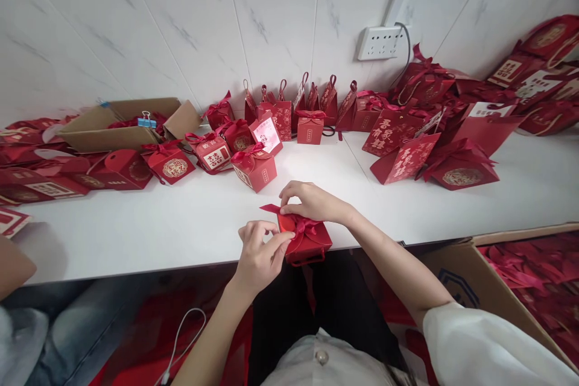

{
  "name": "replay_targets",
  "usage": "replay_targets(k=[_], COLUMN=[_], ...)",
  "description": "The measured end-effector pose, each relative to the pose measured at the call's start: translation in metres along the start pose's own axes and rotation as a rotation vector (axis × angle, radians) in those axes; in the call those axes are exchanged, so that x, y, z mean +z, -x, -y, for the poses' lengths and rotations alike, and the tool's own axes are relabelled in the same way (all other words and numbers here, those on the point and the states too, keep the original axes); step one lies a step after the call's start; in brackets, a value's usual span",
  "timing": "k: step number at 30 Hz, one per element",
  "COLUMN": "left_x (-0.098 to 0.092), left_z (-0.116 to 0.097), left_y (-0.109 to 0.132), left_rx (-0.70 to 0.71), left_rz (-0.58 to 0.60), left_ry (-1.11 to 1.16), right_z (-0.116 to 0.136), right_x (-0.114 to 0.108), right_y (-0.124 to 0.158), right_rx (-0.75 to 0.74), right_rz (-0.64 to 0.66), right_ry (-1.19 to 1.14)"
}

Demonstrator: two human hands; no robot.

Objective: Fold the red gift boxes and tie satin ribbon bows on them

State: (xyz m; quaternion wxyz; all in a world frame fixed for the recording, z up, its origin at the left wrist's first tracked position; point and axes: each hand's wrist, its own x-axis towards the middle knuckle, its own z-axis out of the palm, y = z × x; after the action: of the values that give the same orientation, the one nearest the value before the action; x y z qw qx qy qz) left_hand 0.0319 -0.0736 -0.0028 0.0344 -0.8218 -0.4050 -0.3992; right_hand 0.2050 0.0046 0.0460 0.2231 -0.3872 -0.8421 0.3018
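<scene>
A small red gift box [312, 242] with a red ribbon bow [302, 224] sits at the front edge of the white table [181, 223]. My left hand [261, 253] pinches the ribbon at the box's left side, fingers closed. My right hand [312, 202] rests on top of the box from behind, its fingers curled over the ribbon's knot. A loose ribbon end [270, 209] sticks out to the left between both hands.
Many finished red gift boxes [254, 167] and red paper bags [402, 157] line the back of the table. An open cardboard box [122, 123] stands at the left, another carton [493, 277] of red items at lower right. A wall socket [382, 42] hangs above. Another person's knee [13, 265] shows at left.
</scene>
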Motion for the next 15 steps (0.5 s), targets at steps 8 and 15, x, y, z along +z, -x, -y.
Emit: replay_targets(k=[8, 15], left_x=[0.0, 0.005], left_z=[-0.018, -0.015], left_y=[0.001, 0.006], left_rx=[-0.388, -0.502], left_rz=[0.137, 0.141], left_ry=[0.366, 0.503], right_z=[0.018, 0.009], right_x=[0.006, 0.035], right_y=[0.08, 0.091], right_rx=[0.226, 0.24], right_rz=[-0.4, -0.431], right_ry=[0.006, -0.147])
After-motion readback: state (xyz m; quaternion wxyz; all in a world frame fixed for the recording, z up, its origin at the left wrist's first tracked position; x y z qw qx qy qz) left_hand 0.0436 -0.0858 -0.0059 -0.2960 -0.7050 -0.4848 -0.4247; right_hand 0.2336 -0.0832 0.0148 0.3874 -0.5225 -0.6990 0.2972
